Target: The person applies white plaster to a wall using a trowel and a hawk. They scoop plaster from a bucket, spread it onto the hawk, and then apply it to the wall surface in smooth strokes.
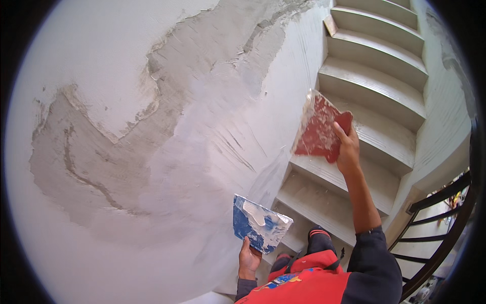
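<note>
Red spreader (324, 129): flat, roughly 4-sided plate w/ wavy R edge; pale residue smeared over face, esp. along L edge; held aloft, tilted, face to cam, R of ctr, a bit above mid-frame; blue spreader (244, 223): flat plate, thick white paste (277, 224) mostly on R part; face up, top edge slanting down to R, lower ctr; the 2 well apart.

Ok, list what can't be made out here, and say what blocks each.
All in the head view:
- Left hand: most fingers, hidden behind the blue spreader.
- Right hand: most fingers, hidden behind the red spreader.
- Stairs: the top, cut off by the upper edge.
- Clutter beyond the railing: too small and blurred, partly behind the bars.
</note>
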`<state>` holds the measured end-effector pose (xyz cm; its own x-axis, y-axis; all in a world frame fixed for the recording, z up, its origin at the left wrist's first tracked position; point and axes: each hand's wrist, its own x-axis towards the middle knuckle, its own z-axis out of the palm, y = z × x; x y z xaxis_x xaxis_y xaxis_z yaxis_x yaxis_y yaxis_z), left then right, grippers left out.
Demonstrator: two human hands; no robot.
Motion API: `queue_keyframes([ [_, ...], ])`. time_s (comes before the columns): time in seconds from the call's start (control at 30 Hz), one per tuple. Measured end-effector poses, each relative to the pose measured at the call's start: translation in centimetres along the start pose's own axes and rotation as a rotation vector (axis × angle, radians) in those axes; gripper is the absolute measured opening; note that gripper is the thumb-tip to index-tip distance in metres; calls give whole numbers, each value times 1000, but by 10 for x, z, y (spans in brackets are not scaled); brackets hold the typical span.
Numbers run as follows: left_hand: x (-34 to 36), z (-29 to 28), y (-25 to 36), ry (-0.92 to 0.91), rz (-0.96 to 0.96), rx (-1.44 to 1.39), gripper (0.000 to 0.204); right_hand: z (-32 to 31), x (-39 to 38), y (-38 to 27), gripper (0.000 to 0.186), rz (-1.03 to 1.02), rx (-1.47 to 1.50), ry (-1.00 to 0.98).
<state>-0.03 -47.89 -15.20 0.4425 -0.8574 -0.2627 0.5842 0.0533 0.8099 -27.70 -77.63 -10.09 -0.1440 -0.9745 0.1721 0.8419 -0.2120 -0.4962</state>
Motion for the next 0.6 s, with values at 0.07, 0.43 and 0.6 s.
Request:
queue_keyframes([
  [0.07,-11,7,1,47,38,-15,38,20,33,20,32,-83,-42,34],
  [0.43,-50,79,10,311,98,-259,39,204,148,60,29,-414,-749,-35],
  [0.6,-46,121,33,291,67,-226,37,215,170,59,27,-478,-843,-72],
])
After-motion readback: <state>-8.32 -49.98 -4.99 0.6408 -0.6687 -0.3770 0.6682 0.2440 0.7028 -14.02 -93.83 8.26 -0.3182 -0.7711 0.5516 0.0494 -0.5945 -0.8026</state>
